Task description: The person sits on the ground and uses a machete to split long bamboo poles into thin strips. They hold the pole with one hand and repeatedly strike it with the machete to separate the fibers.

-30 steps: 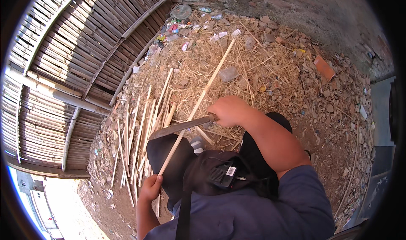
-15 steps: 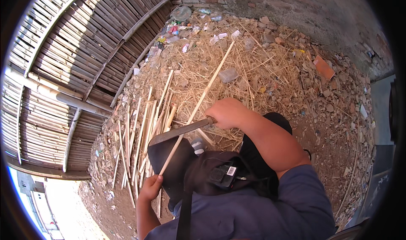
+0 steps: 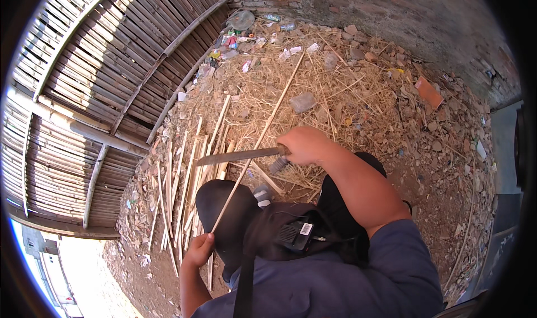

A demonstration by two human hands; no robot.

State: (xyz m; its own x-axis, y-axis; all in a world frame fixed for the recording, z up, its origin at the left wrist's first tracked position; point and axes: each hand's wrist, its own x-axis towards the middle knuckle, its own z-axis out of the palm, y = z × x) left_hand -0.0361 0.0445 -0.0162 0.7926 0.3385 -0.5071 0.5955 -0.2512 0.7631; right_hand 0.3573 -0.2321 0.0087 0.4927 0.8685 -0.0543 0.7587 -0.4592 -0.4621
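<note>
My left hand (image 3: 199,249) is closed on the near end of a long, thin bamboo strip (image 3: 281,101), thumb on top. The strip slants away from me over my left knee to the straw. In my right hand (image 3: 304,145) is the handle of a machete (image 3: 226,157), fingers wrapped round it. Its long dark blade points left and lies across the strip, at about the strip's middle. Whether the blade touches the strip I cannot tell. Several split bamboo strips (image 3: 194,175) lie on the ground beyond my left knee.
Straw (image 3: 263,88) and rubble cover the ground ahead, with a clear plastic container (image 3: 302,102) and an orange-red tile piece (image 3: 429,92) among them. A bamboo slat wall (image 3: 100,49) rises at the left, a brick wall (image 3: 386,10) at the back. A black device (image 3: 295,235) sits on my lap.
My right hand has brought the machete blade away from my knee, farther up along the strip, and turned it. The strip's far end has shifted slightly left. My left hand keeps its hold.
</note>
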